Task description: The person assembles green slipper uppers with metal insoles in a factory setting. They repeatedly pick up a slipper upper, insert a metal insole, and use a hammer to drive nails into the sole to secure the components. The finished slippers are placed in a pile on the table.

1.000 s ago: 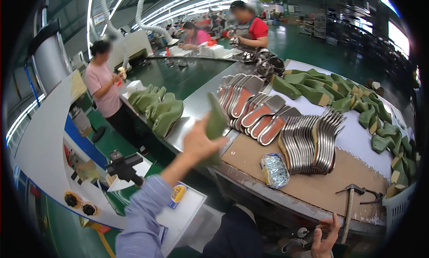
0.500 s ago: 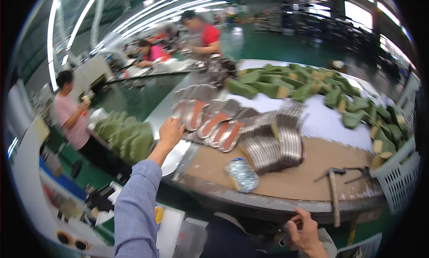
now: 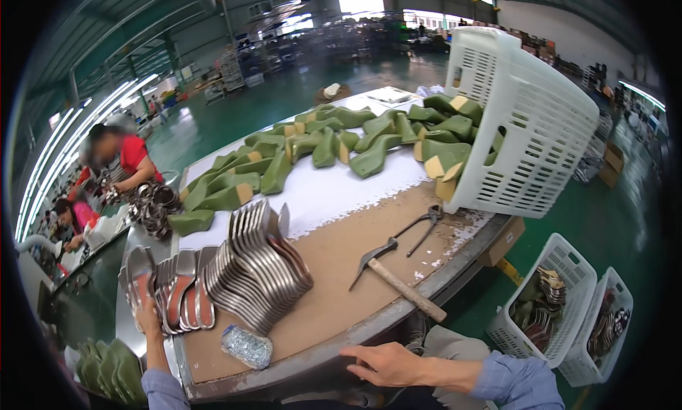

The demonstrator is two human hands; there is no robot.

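Observation:
My left hand (image 3: 148, 319) is against the leftmost of the silver shoe insoles (image 3: 186, 293), which stand in a row with orange-brown patches showing. Its fingers are partly hidden there, so a grip cannot be made out. Nearer the table's front edge, my right hand (image 3: 389, 364) is open and holds nothing, its fingers stretched to the left. Next to the insole row stands a thick, curved stack of more silver insoles (image 3: 257, 268). In front of it lies a small tray of shiny silvery bits (image 3: 247, 347), too small to name surely.
A hammer (image 3: 405, 288) and pincers (image 3: 425, 229) lie on the brown tabletop (image 3: 334, 296). Green shoe lasts (image 3: 277, 170) cover the far side, some spilling from a tipped white basket (image 3: 529, 126). Two filled baskets (image 3: 550, 296) stand on the floor at right. Co-workers (image 3: 117, 154) are at far left.
The view has swung to the right, bringing the tipped basket and floor baskets into sight. My left hand stays at the insole row's left end. My right hand has stretched out its fingers.

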